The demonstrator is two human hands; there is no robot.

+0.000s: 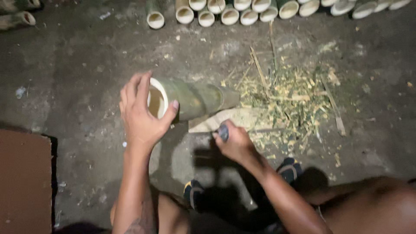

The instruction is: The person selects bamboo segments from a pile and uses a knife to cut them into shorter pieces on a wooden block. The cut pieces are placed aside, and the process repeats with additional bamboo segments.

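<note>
A green bamboo tube [197,99] lies on its side on the concrete floor, its pale open end turned toward me. My left hand [141,113] grips that open rim, thumb on the near side. My right hand [234,143] is closed on the dark handle of a broad-bladed knife [236,119], whose pale blade lies flat against the tube's underside. The tube's far end rests on a pile of shavings.
Bamboo chips and splinters [290,99] litter the floor to the right. A row of cut bamboo tubes [242,13] lines the top edge. A brown board [24,182] lies at the lower left. My feet in dark sandals [288,168] sit below the hands.
</note>
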